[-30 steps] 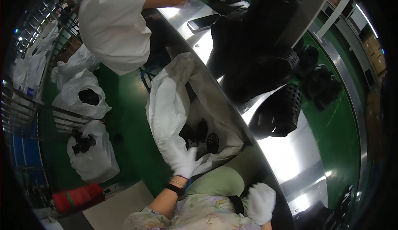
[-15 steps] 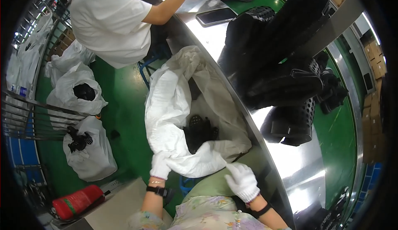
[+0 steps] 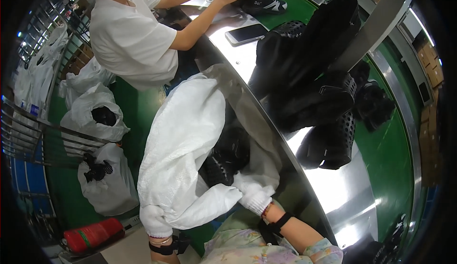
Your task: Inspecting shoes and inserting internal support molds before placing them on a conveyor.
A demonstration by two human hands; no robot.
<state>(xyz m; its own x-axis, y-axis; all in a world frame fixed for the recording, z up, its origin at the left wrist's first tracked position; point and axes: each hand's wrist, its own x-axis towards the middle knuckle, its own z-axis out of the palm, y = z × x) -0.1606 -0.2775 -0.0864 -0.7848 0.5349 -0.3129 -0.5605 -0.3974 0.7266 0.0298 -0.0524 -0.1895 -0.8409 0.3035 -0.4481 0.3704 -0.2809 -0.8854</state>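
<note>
A big white woven sack [image 3: 183,135] stands gaping in front of me, against the side of the metal bench. Black perforated shoes [image 3: 226,157] lie inside, partly hidden by its folds. My left hand [image 3: 157,220], in a white knitted glove, grips the sack's near left edge, fingers mostly hidden in the cloth. At the near right of the mouth, my gloved right hand [image 3: 254,195] is closed on the rim, close to the shoes; its fingertips are partly hidden.
The metal bench [image 3: 333,192] carries stacked black shoes [image 3: 309,83] and a phone [image 3: 245,34]. A co-worker in a white shirt [image 3: 133,38] works at the far left. Filled white sacks [image 3: 110,183], a metal rack [image 3: 43,138] and a red fire extinguisher [image 3: 93,235] stand left.
My left hand has drawn the sack's edge left and toward me, stretching the cloth. My right hand has moved left and forward to the mouth. More of the shoes shows. The co-worker's hands have come into view.
</note>
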